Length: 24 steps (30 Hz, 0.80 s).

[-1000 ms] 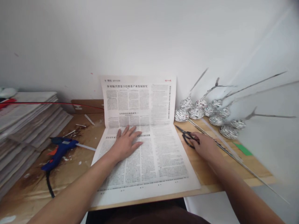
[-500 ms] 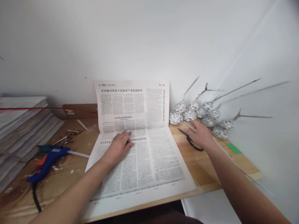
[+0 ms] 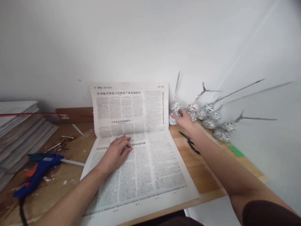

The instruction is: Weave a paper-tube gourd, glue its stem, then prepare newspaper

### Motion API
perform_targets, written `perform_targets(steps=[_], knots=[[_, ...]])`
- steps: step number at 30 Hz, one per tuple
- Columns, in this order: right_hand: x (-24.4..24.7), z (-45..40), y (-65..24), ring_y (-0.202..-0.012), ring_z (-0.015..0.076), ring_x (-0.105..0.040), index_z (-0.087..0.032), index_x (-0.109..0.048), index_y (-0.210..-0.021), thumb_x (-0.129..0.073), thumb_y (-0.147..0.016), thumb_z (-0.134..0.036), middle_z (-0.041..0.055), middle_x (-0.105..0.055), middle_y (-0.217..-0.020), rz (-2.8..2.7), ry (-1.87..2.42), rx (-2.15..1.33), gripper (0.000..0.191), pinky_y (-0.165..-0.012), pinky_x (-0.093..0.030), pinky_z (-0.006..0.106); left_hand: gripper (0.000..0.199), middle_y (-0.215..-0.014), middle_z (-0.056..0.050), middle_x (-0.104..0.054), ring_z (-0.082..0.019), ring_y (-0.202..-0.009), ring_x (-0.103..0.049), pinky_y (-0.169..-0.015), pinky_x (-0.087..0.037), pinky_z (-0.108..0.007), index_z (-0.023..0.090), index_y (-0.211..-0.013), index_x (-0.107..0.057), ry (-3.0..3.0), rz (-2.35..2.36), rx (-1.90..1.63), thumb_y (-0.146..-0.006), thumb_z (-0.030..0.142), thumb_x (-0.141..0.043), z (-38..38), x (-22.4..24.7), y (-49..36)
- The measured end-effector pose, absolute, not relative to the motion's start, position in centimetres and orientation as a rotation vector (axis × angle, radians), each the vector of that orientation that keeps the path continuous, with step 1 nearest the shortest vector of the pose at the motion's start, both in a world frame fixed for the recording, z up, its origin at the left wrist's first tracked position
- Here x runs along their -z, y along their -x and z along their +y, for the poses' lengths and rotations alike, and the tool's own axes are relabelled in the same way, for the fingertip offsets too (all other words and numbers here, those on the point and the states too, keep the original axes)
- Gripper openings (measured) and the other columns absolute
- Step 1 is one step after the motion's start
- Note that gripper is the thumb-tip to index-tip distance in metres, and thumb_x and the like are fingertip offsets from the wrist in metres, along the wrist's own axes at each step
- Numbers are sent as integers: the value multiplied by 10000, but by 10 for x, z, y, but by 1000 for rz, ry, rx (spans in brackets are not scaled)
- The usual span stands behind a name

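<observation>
A large newspaper lies before me, its far half bent up against the wall. My left hand rests on it near the crease, fingers loosely stretched out and nothing held. To the right of the sheet, my right hand has its thumb and fingers around the lower bulb of a gourd woven from rolled newspaper. That gourd's thin stem points upward; part of its base is behind the hand. Black-handled scissors lie under my right forearm, partly covered by it.
Several more woven paper gourds with long stems stand along the right wall. A green piece lies near them. At left are a blue glue gun with a cord, paper scraps, and a stack of newspapers.
My right hand has moved from beside the scissors to the leftmost gourd and closed around it. The gourd's stem stands more upright. My left hand stays on the newspaper; the view has shifted slightly.
</observation>
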State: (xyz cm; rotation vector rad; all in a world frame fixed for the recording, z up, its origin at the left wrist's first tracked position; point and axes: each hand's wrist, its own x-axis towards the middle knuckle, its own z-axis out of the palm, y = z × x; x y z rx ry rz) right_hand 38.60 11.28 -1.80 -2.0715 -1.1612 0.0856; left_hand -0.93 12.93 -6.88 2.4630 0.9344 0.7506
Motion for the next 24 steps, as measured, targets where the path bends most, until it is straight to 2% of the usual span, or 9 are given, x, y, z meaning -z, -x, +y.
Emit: perform_targets(steps=[5,9,13,18,21,24], knots=[[12,129,-402,-1086,302,-666,-184,-689,-1096,-760,-693,-564,124,-726,-1167,-1161,1983,-204,559,-961,-491,437,221,-1039,-59,-751,-247,-1081,-680,-1047,-482,-454,223,-878,-676,-2410,821,-900,-967,378,-548,127,63,8],[10,130,-404,-997,309,-677,-167,-683,-1037,-819,-618,-497,122,-743,-1041,-1153,1949,-248,551,-935,-503,480,269,-1036,-57,-755,-225,-985,-696,-920,-539,-378,226,-949,-717,-2338,847,-833,-977,408,-521,125,61,6],[8,116,-401,-981,283,-687,-202,-642,-1149,-893,-521,-416,84,-752,-1046,-1165,1855,-275,709,-934,-520,475,286,-1111,-69,-746,-261,-1028,-694,-950,-532,-422,226,-1096,-694,-2285,1006,-681,-944,415,-542,123,51,1],[-11,90,-399,-1006,309,-698,-174,-671,-1064,-840,-616,-517,132,-755,-1075,-1079,1739,-218,589,-929,-532,506,376,-1261,-107,-699,-344,-1184,-640,-1048,-478,-546,236,-1163,-685,-2210,967,-466,-851,442,-655,120,27,-12],[-32,76,-385,-1038,304,-702,-183,-666,-1125,-800,-677,-562,131,-753,-1131,-1081,1638,-203,602,-930,-546,469,550,-1345,-123,-646,-330,-1264,-600,-1099,-447,-554,256,-1302,-587,-1913,812,-514,-812,464,-728,110,11,-28],[-44,67,-349,-1007,296,-717,-209,-692,-1108,-790,-697,-558,90,-777,-1064,-1164,1538,-287,548,-897,-570,441,978,-1528,-189,-456,-337,-1393,-483,-1103,-453,-532,263,-1512,-317,-1539,634,-649,-706,395,-856,96,0,-52]])
